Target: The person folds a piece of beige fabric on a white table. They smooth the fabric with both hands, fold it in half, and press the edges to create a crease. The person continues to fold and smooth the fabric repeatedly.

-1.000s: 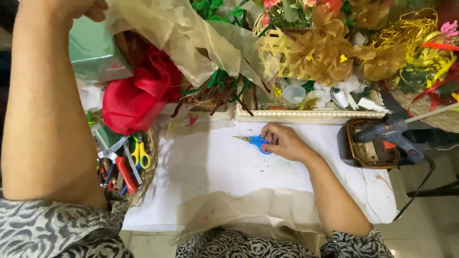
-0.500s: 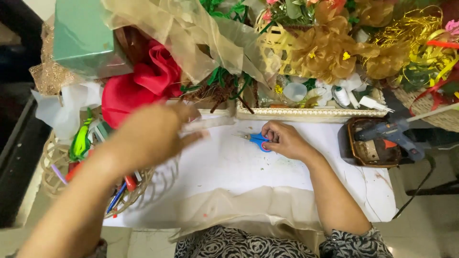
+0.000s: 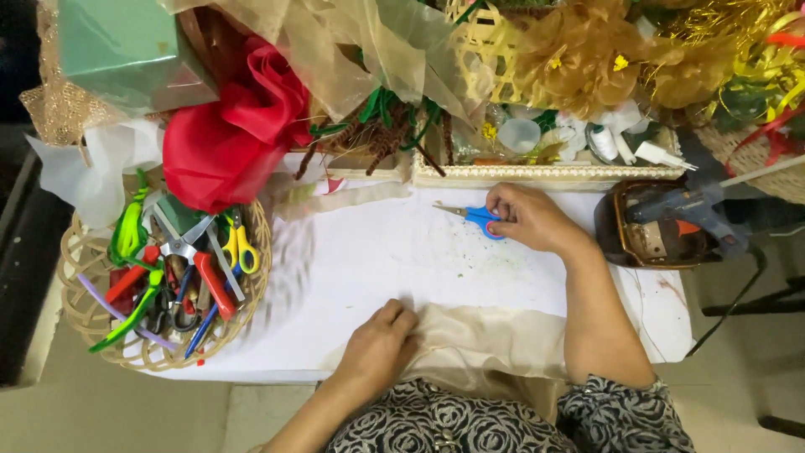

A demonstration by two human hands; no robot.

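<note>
Fingers [image 3: 500,204] on 1 blue scissors [image 3: 480,216]

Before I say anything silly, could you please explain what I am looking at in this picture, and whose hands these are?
There is no machine here: a person wears a camera on the head, so the one view looks straight down at their own two bare hands and a white table.

The right hand rests on the table with its fingers in the blue handles of small scissors. The left hand presses on a beige sheer fabric that hangs over the near edge into the lap.

On the left stands a woven basket full of tools, among them yellow-handled scissors. Behind it lie a red cloth and a green block. At the back sits a cream tray of small items, with gold ribbon flowers beyond it. On the right a glue gun lies in a brown dish.
</note>
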